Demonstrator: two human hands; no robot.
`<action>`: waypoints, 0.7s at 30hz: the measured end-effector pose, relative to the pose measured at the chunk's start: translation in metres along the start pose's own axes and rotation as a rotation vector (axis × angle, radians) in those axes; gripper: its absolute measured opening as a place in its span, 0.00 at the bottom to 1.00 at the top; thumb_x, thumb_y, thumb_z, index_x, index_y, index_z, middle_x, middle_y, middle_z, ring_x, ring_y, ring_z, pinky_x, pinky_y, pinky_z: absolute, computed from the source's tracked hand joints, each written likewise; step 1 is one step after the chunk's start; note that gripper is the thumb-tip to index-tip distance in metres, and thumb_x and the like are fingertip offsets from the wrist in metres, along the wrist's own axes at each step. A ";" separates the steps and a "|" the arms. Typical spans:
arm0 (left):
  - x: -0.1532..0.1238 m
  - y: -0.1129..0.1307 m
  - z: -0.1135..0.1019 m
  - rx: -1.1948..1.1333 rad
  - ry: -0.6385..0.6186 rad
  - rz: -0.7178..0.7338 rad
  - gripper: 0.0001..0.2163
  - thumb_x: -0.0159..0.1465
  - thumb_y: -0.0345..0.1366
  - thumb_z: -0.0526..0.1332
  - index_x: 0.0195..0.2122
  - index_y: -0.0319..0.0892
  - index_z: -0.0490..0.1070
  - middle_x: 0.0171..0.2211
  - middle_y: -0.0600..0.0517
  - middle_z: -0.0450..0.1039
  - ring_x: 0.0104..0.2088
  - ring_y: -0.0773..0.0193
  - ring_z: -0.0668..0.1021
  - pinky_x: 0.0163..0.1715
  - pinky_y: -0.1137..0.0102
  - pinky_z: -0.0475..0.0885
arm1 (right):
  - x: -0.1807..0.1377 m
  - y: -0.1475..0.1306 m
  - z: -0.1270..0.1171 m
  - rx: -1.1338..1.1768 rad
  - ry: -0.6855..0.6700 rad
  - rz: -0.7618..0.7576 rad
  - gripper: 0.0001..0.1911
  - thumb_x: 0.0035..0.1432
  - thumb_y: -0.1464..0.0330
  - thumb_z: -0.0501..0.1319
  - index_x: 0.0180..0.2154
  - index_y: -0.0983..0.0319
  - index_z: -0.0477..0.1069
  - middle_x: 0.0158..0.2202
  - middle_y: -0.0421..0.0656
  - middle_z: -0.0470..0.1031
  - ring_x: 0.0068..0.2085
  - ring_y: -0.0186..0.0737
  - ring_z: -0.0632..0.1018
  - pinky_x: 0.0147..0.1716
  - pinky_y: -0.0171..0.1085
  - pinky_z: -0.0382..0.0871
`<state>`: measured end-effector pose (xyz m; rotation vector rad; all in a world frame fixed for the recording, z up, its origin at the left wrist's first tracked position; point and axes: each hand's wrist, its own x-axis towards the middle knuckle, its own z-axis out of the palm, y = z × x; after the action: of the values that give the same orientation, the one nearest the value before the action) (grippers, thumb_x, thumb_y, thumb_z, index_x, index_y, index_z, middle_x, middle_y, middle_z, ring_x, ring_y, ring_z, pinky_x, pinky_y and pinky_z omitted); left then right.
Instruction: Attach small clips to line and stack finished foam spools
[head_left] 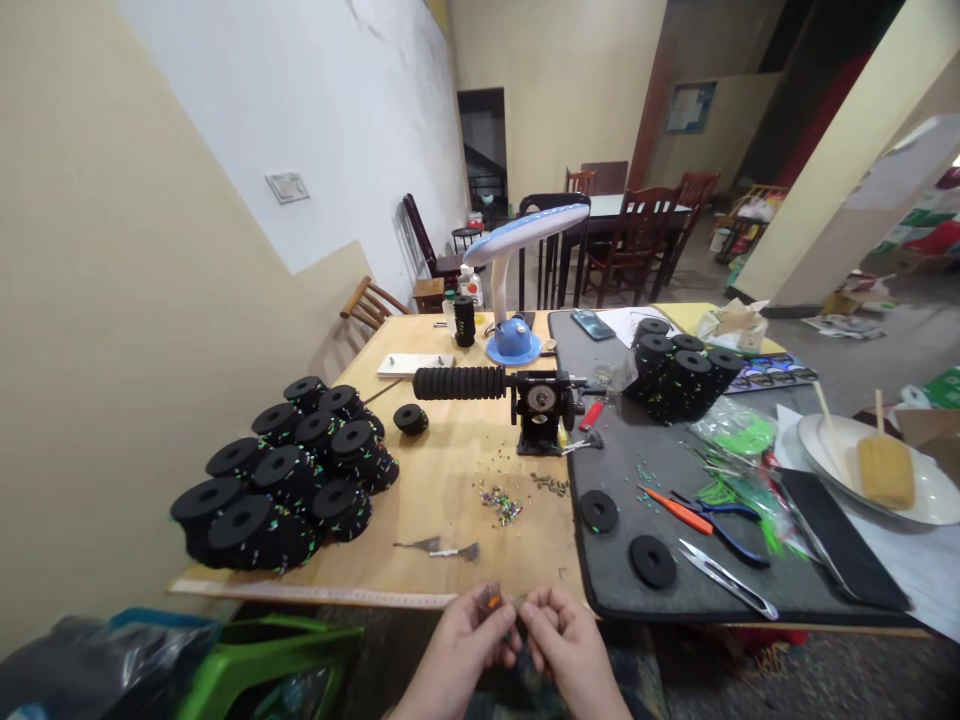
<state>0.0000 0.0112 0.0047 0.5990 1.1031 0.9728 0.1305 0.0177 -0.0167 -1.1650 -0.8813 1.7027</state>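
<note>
While stacked black foam spools (255,480) sit well left of the hand-cranked winder (540,410), the left hand (457,650) and right hand (566,650) are together below it, off the surface (420,520)'s near edge, clear of the clutter. The left pinches a tiny orange piece (491,598); the right's grip is unclear. Coloured beads (501,505) lie just before the winder, thread snips (727,578) on a dark mat (622,470) right of it.

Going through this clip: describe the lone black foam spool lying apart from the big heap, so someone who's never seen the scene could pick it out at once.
On the wooden table, a big heap of black foam spools fills the left side. Just right of it, below the black ribbed grip, lies the lone spool: flat, small and clear of the heap, the only one on bare wood standing by itself.
</note>
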 end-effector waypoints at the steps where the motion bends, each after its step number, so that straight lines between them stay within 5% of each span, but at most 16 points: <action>1: 0.000 -0.002 -0.001 0.008 0.003 0.002 0.18 0.48 0.46 0.73 0.28 0.39 0.70 0.22 0.56 0.70 0.23 0.69 0.72 0.22 0.75 0.67 | -0.001 0.003 -0.001 -0.001 0.001 0.001 0.31 0.39 0.40 0.66 0.24 0.61 0.63 0.11 0.30 0.62 0.12 0.23 0.55 0.12 0.26 0.44; 12: -0.004 -0.008 -0.003 -0.093 0.053 -0.108 0.18 0.44 0.44 0.75 0.27 0.39 0.70 0.20 0.57 0.70 0.21 0.69 0.72 0.20 0.75 0.62 | -0.011 0.012 -0.003 0.032 -0.069 0.063 0.31 0.40 0.41 0.67 0.24 0.61 0.62 0.17 0.36 0.70 0.12 0.22 0.55 0.13 0.27 0.43; 17: -0.006 -0.005 -0.003 -0.080 0.033 -0.092 0.18 0.45 0.43 0.75 0.27 0.38 0.70 0.22 0.57 0.70 0.21 0.69 0.72 0.21 0.75 0.62 | -0.009 0.006 -0.004 -0.036 0.052 0.005 0.31 0.39 0.40 0.66 0.24 0.61 0.64 0.11 0.29 0.58 0.14 0.26 0.55 0.15 0.28 0.46; 21: -0.010 -0.001 0.001 -0.099 0.013 -0.089 0.17 0.47 0.42 0.75 0.27 0.38 0.70 0.23 0.56 0.70 0.22 0.69 0.73 0.20 0.75 0.62 | -0.008 0.007 -0.006 -0.047 0.051 -0.028 0.29 0.42 0.42 0.66 0.25 0.62 0.67 0.13 0.31 0.62 0.15 0.27 0.59 0.17 0.29 0.49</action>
<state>-0.0001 0.0018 0.0085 0.4599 1.0780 0.9499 0.1355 0.0080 -0.0221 -1.2161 -0.9064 1.6305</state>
